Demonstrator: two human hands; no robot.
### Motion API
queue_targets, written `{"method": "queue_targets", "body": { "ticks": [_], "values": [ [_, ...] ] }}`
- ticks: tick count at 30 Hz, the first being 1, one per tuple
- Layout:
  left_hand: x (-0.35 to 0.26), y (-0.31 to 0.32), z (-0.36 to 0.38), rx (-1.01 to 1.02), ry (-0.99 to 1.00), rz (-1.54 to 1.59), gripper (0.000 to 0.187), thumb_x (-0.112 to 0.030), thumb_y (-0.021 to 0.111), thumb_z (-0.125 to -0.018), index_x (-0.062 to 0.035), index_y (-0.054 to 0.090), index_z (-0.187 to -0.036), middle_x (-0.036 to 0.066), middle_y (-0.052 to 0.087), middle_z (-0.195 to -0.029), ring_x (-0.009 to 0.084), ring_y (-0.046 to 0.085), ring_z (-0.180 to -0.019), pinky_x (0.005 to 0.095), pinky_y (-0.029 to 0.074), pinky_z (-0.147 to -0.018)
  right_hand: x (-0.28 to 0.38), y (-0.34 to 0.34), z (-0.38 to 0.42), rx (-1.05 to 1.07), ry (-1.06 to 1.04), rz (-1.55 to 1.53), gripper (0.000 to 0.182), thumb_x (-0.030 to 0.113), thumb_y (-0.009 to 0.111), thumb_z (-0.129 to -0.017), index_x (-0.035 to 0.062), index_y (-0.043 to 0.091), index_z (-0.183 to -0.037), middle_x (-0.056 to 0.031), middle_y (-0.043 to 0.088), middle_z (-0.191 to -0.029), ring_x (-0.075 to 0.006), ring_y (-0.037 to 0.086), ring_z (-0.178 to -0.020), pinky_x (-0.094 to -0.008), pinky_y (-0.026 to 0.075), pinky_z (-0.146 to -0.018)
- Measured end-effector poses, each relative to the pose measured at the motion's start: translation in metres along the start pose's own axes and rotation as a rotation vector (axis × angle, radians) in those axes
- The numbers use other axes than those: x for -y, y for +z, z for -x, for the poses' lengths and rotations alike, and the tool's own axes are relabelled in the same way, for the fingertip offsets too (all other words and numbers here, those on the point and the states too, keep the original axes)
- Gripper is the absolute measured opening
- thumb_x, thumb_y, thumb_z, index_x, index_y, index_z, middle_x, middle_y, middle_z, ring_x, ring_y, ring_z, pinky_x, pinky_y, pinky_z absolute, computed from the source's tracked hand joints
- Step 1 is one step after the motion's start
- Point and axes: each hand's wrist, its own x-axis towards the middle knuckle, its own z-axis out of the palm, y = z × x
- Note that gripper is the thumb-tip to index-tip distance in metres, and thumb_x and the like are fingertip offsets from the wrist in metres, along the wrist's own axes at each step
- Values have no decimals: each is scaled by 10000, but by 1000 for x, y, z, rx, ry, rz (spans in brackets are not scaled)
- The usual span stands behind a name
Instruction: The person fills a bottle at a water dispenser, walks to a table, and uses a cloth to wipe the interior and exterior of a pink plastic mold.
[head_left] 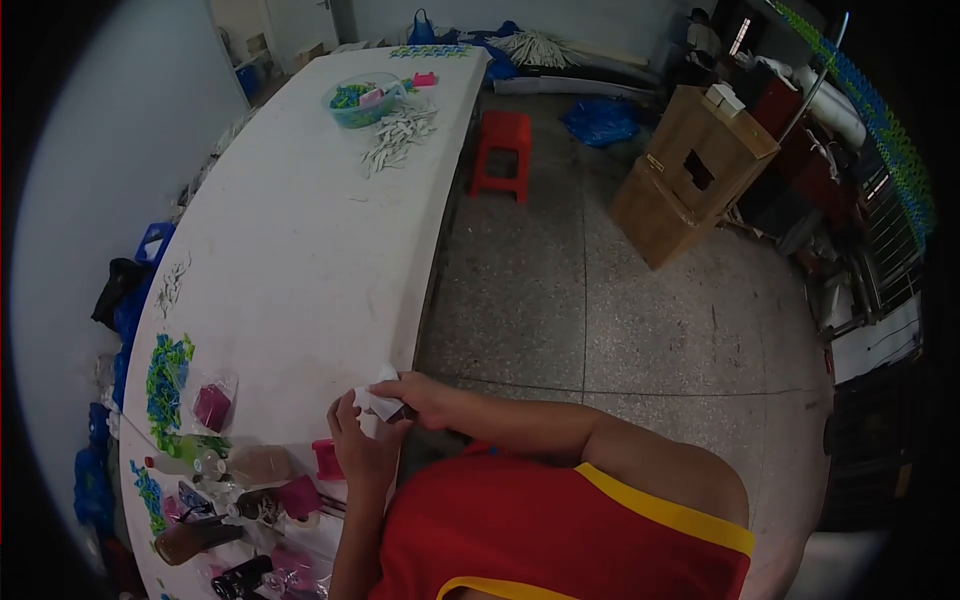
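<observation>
Close to the long table's near right edge, my two hands meet over a crumpled white tissue or cloth. My right hand pinches its right side, fingers closed. My left hand has its fingers curled around the left side. Something small and dark shows under the white piece, too hidden to name. Just left of my left wrist sits a pink box-shaped holder. A dark pink item in a clear bag lies further left on the table.
Bottles crowd the table's near end, beside green and blue pieces. Far along the white table stand a clear bowl and a pile of pale strips. A red stool and cardboard boxes stand on the floor.
</observation>
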Motion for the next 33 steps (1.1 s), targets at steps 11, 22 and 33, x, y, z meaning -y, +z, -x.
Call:
{"method": "queue_targets", "body": {
  "ticks": [11,22,33],
  "values": [
    [11,-2,16,-138,78,-23,785,-191,871,-596,-10,460,-1240,200,537,-1184,360,562,-1044,408,507,-814,-4,24,1,48,74,-157,226,282,550,-956,66,609,-986,-57,658,-877,-160,627,-742,-286,541,-625],
    [16,-15,30,-244,180,-165,689,-199,848,-601,-19,503,-1170,218,579,-1097,406,586,-981,455,497,-828,-15,34,0,72,196,-221,340,355,482,-993,35,595,-1006,-88,656,-886,-199,640,-700,-319,566,-635],
    [22,-33,40,-364,157,-185,645,-209,834,-590,-5,525,-1118,206,590,-1074,395,596,-963,447,504,-825,-26,54,15,233,135,-3,339,371,513,-994,47,558,-1082,-60,638,-954,-156,630,-823,-281,532,-710]
  ]
}}
